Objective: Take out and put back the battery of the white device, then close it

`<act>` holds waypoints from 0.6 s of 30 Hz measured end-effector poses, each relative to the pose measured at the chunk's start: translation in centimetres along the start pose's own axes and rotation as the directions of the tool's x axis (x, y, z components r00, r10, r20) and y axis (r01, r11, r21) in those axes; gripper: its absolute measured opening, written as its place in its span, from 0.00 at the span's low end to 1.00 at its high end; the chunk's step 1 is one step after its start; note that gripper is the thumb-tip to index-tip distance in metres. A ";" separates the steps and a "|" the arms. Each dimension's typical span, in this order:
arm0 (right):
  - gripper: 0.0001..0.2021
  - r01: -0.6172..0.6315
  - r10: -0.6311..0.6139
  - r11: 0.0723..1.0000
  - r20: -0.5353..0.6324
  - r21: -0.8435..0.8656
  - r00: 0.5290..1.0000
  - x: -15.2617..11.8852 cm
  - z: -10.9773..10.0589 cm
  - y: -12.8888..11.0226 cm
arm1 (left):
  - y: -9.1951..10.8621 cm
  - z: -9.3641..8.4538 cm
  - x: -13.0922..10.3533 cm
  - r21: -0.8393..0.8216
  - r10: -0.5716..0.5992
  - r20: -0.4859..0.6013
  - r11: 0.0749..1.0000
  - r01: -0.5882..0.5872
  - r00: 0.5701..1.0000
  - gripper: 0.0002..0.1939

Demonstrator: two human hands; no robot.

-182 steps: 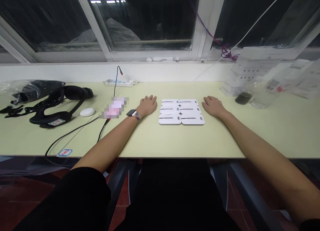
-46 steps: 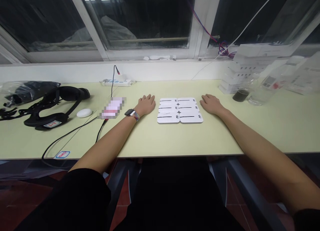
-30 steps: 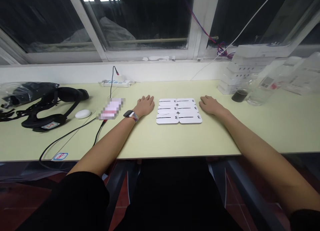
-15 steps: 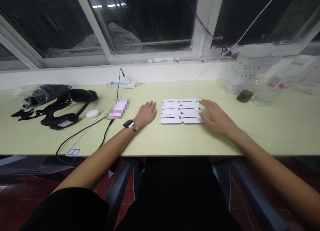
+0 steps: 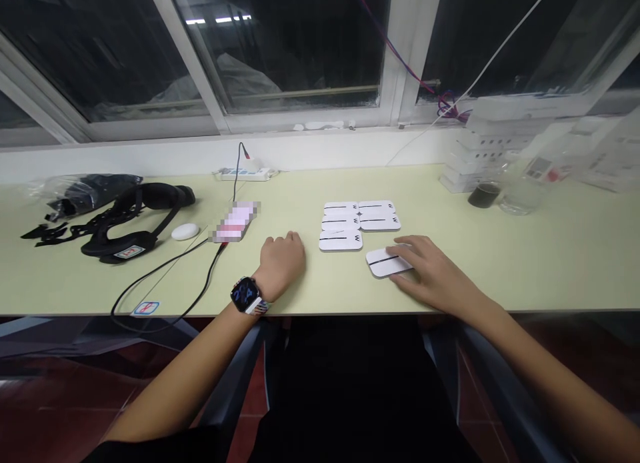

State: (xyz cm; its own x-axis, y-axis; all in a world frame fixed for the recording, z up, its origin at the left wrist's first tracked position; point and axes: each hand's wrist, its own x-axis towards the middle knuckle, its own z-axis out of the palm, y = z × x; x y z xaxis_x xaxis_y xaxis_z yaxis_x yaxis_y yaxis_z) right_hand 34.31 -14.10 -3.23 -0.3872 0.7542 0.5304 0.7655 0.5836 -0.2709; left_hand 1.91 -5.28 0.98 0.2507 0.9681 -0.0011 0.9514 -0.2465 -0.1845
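Note:
Several white rounded cards (image 5: 341, 240), each with a black line and most with a visible W-like mark, lie side by side in two columns on the desk. Closer to the front edge, one separate white card (image 5: 383, 263) is held between the thumb and fingers of my right hand (image 5: 425, 269), which covers its right end. It lies slightly turned, apart from the others. My left hand (image 5: 283, 263), with a watch (image 5: 245, 294) on its wrist, rests left of the cards with its fingers curled in, and nothing shows in it.
On the left are a black headset (image 5: 143, 216), a white oval object (image 5: 185, 232), a blurred-out phone (image 5: 235, 221) and a cable. A power strip (image 5: 245, 174) sits by the wall. White boxes (image 5: 500, 143), a dark-liquid cup (image 5: 484, 195) and a clear bottle (image 5: 520, 196) stand at right.
My right hand has drawn the lower right card out of the group, toward the desk's front edge. My left hand has pulled back and curled from lying flat.

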 end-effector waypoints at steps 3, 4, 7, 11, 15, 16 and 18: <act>0.19 0.003 -0.003 1.000 -0.001 -0.026 1.000 -0.7 -0.5 0.3 | 0.2 -1.1 -1.3 -0.021 0.013 0.037 1.000 -0.013 0.999 0.26; 0.18 0.011 -0.011 0.999 0.000 -0.035 1.000 -0.9 -0.6 0.3 | 0.4 -1.5 -1.9 -0.033 0.026 0.036 0.999 -0.024 0.999 0.27; 0.15 0.056 -0.056 0.998 0.023 -0.029 0.998 -1.2 -0.8 -0.1 | 1.7 -2.9 -4.0 -0.089 0.093 -0.067 0.991 -0.099 0.993 0.33; 0.16 0.050 -0.056 0.995 0.063 0.081 0.996 -0.3 -0.4 -0.8 | 3.7 -3.5 -6.2 -0.513 0.526 -0.265 0.632 -0.580 0.808 0.38; 0.24 -0.147 0.131 0.978 0.114 0.145 0.985 1.5 1.1 -1.7 | 5.0 -1.8 -6.8 -0.694 0.555 -0.246 0.472 -0.544 0.795 0.44; 0.24 -0.201 0.178 0.967 0.143 0.159 0.973 2.0 1.5 -2.0 | 5.2 -1.3 -6.7 -0.719 0.531 -0.239 0.465 -0.516 0.813 0.45; 0.23 -0.269 0.239 0.948 0.177 0.171 0.955 2.9 2.1 -2.6 | 5.4 -0.3 -6.3 -0.736 0.494 -0.249 0.463 -0.495 0.833 0.47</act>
State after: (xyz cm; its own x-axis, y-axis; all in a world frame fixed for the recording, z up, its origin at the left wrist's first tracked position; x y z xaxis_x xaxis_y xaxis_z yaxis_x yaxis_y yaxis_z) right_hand 30.17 -12.81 -2.71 -0.2779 0.9127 0.2997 0.7416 0.4021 -0.5369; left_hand 5.51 -12.74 0.33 0.7236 0.6731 0.1528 0.4479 -0.6264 0.6380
